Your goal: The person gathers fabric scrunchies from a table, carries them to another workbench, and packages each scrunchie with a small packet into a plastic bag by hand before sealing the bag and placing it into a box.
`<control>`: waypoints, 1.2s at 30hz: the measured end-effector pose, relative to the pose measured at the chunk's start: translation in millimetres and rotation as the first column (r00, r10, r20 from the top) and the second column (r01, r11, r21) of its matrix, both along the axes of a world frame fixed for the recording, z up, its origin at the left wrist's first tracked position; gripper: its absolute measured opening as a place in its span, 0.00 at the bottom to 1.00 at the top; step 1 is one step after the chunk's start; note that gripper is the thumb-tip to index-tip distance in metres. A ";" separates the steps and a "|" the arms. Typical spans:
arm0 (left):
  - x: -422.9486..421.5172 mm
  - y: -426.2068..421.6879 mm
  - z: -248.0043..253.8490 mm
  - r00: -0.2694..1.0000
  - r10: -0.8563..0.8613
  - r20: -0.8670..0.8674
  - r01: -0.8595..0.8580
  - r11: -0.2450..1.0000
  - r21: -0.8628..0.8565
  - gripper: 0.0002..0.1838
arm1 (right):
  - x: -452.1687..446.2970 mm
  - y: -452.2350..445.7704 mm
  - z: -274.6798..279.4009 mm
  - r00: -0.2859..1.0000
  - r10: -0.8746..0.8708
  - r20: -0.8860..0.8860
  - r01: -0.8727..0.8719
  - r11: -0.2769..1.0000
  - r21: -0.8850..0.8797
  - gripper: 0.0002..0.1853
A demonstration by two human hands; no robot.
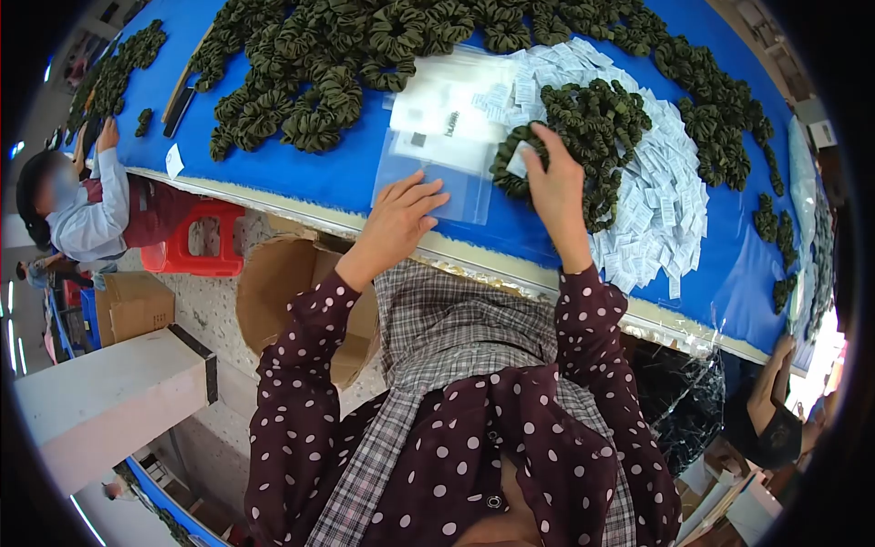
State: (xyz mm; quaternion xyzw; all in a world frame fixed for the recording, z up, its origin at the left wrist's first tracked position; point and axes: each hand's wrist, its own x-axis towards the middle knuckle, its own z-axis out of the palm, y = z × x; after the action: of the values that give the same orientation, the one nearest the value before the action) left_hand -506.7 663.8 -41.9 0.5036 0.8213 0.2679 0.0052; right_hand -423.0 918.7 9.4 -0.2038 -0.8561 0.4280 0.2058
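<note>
Scrunchies (597,123): dark olive green. Counter (301,182): bright blue. Labels (670,201): white, grey print. Shirt (456,451): maroon, white polka dots. Apron (465,314): black-and-white plaid. Stool (173,255): red. Cardboard boxes (137,305): brown.

A dark green scrunchie (507,183) is on the blue tabletop (310,178), not far from the near edge. It is round and puffy with lots of little folds, and part of it is hidden. A small white tag (519,160) sits on it. Just to its left, a clear plastic bag (467,196) lies flat, its bottom end close to that same edge.
</note>
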 end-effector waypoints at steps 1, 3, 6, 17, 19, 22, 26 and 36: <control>2.0 -8.9 -0.4 0.999 -0.019 0.030 0.019 1.000 0.004 0.19 | 7.5 4.3 3.6 0.998 -0.052 -0.031 0.052 0.999 0.007 0.20; 4.7 -11.4 -0.2 0.997 -0.038 0.061 0.038 0.999 0.007 0.18 | 15.6 1.4 4.7 0.993 -0.105 -0.060 0.106 0.994 0.012 0.20; 12.7 4.6 3.5 0.981 0.098 0.166 -0.114 0.989 0.095 0.14 | 17.8 -21.3 6.0 0.995 -0.058 -0.081 0.047 0.989 -0.141 0.20; 37.3 58.0 -10.8 0.864 0.471 0.177 -0.500 0.842 0.201 0.08 | 37.0 -50.4 -25.8 0.994 -0.098 -0.048 0.098 0.995 -0.003 0.18; 33.7 58.5 -9.2 0.844 0.483 0.234 -0.527 0.827 0.196 0.07 | 37.6 -50.1 -27.7 0.995 -0.088 -0.043 0.087 0.996 -0.024 0.18; 30.6 60.5 -4.0 0.769 0.495 0.406 -0.596 0.784 0.174 0.05 | 39.9 -48.2 -30.7 0.997 -0.069 -0.026 0.067 0.995 -0.078 0.18; 34.9 63.8 12.8 0.699 0.425 0.575 -0.658 0.698 0.282 0.04 | 43.5 -52.1 -25.5 0.998 0.062 -0.004 -0.062 0.995 -0.084 0.22; 43.4 61.8 -0.5 0.776 0.337 0.533 -0.583 0.706 0.403 0.04 | 28.7 -49.4 -26.8 0.944 0.330 -0.004 -0.327 0.934 -0.147 0.36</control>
State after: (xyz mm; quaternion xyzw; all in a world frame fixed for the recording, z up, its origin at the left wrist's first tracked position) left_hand -463.3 725.6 -42.3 0.1857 0.7890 0.5849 -0.0309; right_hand -394.3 869.3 -17.5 -0.0766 -0.8467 0.5155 0.1073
